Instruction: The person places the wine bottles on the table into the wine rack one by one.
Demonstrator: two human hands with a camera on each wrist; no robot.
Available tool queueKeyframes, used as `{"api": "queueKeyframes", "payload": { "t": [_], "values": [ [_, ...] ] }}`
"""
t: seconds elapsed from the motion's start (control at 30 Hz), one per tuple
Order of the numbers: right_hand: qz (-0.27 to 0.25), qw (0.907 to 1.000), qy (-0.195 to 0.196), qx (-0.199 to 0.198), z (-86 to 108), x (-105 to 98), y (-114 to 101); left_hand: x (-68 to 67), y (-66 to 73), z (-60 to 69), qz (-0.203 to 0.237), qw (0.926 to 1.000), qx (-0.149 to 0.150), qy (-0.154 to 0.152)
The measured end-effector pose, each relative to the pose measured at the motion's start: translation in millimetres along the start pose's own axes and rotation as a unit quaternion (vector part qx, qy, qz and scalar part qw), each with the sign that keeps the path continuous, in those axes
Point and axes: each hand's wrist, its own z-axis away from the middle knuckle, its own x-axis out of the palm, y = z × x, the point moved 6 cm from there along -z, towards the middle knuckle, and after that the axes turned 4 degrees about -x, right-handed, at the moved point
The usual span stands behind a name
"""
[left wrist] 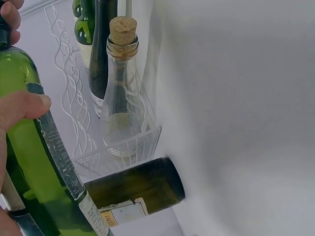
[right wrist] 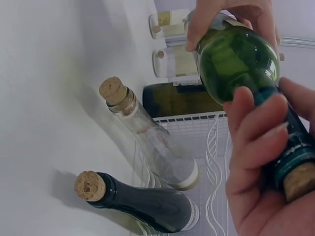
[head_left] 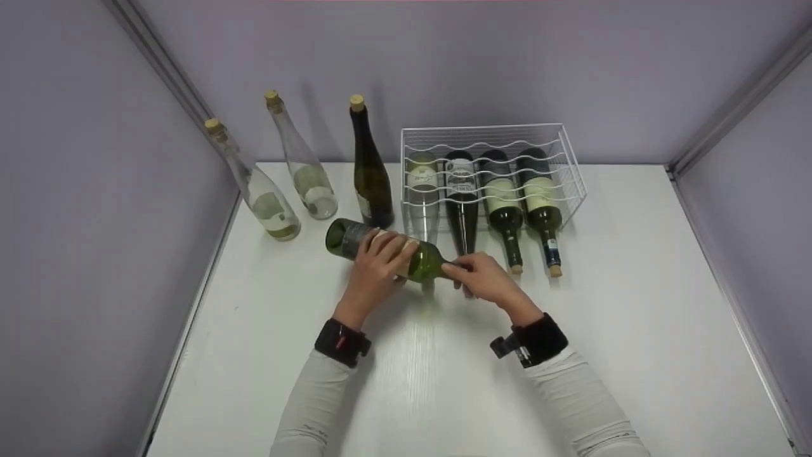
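Observation:
Both hands hold a green wine bottle (head_left: 426, 261) with a dark and cream label, tilted above the table in front of the rack's left end. My left hand (head_left: 378, 270) grips its body; in the left wrist view the thumb lies on the label of the bottle (left wrist: 44, 147). Around the neck are curled the fingers of my right hand (head_left: 485, 279), and the cork (right wrist: 300, 182) shows beside the palm in the right wrist view. The white wire rack (head_left: 482, 129) stands behind, with a clear bottle (head_left: 422, 184) and three dark bottles lying in it, necks toward me.
Left of the rack a dark corked bottle (head_left: 371, 171) stands upright. Two clear corked bottles (head_left: 311, 184) (head_left: 269, 206) stand farther left. Grey panels (head_left: 444, 63) enclose the white table (head_left: 431, 393) at the back and both sides.

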Motion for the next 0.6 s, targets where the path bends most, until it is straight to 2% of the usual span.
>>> {"api": "queueKeyframes", "payload": {
  "t": [0.13,0.33,0.47,0.6],
  "values": [
    [0.003,0.9993,0.036,-0.008,3.6,0.5,-2.6,1.0,2.2,-0.3,-0.008,0.9999,-0.001,0.008],
    [0.009,0.997,0.077,0.001,10.4,2.7,-5.6,2.3,5.4,-1.1,-0.013,0.9995,-0.001,0.03],
    [0.033,0.9936,0.107,-0.008,16.1,3.2,-10.4,1.9,5.6,-1.1,-0.006,0.9986,-0.002,0.053],
    [0.072,0.9867,0.141,-0.036,23.1,3.5,-18.6,0.9,6.1,-2.0,-0.009,0.9979,-0.009,0.063]
  ]
}}
